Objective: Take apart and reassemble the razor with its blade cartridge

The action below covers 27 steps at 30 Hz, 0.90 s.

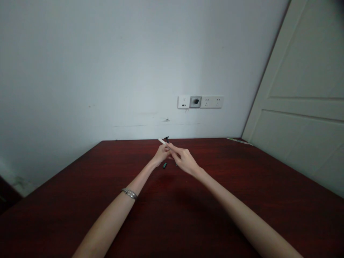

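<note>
Both hands meet over the far middle of the dark red table. My right hand (185,160) is closed on a slim white stick (162,141), which points up and to the left. Just left of it, my left hand (161,154) has its fingers curled under the stick; what they hold, if anything, is hidden. A small black item (166,137) shows just beyond the fingers, partly covered by them. On the table, close below my left hand, lies a small green and black piece (165,165).
The red table (161,215) reaches to a pale wall (134,71). Sockets (212,102) and a black plug (196,101) are on the wall. A thin strip (239,141) lies at the table's far right edge, by a white panelled door (303,96).
</note>
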{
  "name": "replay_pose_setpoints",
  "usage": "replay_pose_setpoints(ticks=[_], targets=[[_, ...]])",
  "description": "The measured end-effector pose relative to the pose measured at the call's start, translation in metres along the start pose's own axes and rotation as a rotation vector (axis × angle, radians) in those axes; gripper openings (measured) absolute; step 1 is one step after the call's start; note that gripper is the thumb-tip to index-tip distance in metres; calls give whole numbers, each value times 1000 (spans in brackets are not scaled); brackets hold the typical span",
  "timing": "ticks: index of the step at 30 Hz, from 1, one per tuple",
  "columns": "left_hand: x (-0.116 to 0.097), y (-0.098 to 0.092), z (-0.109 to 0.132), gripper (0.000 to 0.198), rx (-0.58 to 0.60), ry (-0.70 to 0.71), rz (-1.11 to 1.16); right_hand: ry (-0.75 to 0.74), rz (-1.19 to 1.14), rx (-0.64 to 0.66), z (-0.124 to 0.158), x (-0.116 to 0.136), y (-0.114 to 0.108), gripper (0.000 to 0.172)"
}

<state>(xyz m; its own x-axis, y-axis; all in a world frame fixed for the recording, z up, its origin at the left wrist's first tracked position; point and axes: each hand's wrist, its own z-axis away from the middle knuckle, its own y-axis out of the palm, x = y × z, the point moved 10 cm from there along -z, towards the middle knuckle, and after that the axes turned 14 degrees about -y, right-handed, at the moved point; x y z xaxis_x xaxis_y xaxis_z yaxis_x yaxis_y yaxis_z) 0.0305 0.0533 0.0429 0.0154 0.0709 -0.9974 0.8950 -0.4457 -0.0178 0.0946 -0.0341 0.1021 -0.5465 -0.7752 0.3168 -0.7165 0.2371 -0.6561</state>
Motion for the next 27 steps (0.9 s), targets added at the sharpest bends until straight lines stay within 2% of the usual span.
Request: replay_pose_setpoints(ticks=[7,12,17,22,27], targets=[[4,-24,-6,36,-182,-1,-176,48,310,49,3,-7,-15,43],[-1,-34,-7,37,-295,96,-329,66,472,70,7,-23,-21,45],[-1,-38,-6,33,-337,116,-387,72,384,-28,9,-31,-28,42],[-5,-38,-4,32,-337,116,-364,-3,271,-44,7,-25,-23,41],[-1,-30,-7,18,-248,31,-280,103,101,-216,13,-54,-39,41]])
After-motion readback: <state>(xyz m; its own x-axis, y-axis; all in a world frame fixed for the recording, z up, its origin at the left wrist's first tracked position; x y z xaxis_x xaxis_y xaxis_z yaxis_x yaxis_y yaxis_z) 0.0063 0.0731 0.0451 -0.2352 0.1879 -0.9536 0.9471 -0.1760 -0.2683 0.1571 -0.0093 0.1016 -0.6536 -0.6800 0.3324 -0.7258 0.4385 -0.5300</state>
